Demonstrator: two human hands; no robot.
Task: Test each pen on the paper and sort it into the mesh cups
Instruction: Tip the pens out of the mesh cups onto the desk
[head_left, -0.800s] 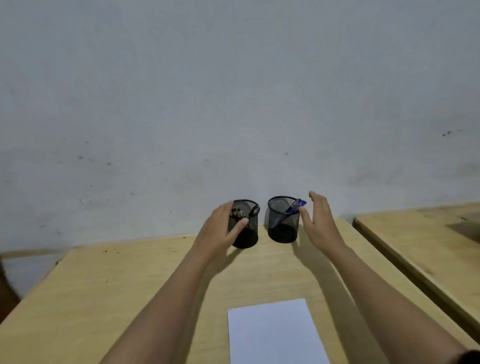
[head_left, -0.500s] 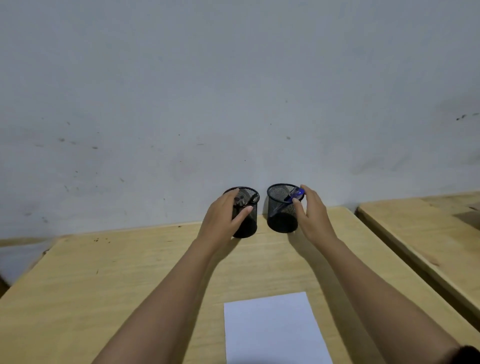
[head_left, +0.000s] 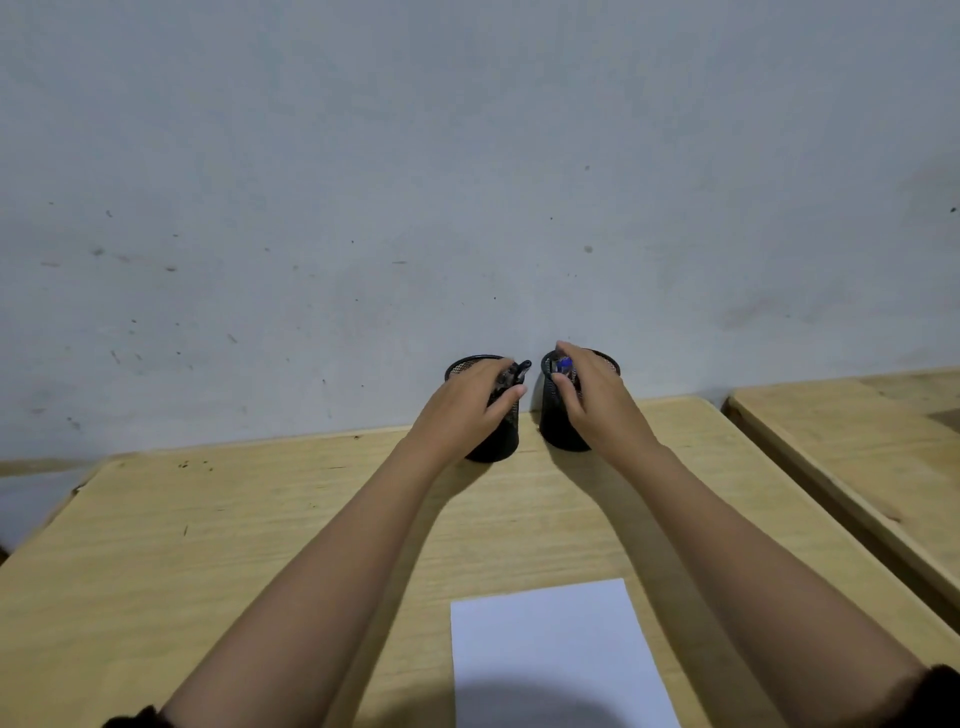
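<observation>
Two black mesh cups stand side by side at the far edge of the wooden desk, against the wall. My left hand (head_left: 470, 402) is wrapped around the left mesh cup (head_left: 496, 444), which holds dark pens (head_left: 518, 371). My right hand (head_left: 592, 395) is over the right mesh cup (head_left: 558, 431), thumb and fingers pinching a blue pen (head_left: 563, 365) that sticks out of its mouth. A blank white sheet of paper (head_left: 556, 654) lies flat on the desk near me, between my forearms.
The desk (head_left: 208, 545) butts against a scuffed grey wall (head_left: 467, 182). A second wooden desk (head_left: 857, 447) stands to the right across a narrow gap. A dark shadow falls on the paper's near edge.
My right hand has moved left from beside the right cup onto its mouth and closed on the blue pen. My left hand has stayed on the left cup.
</observation>
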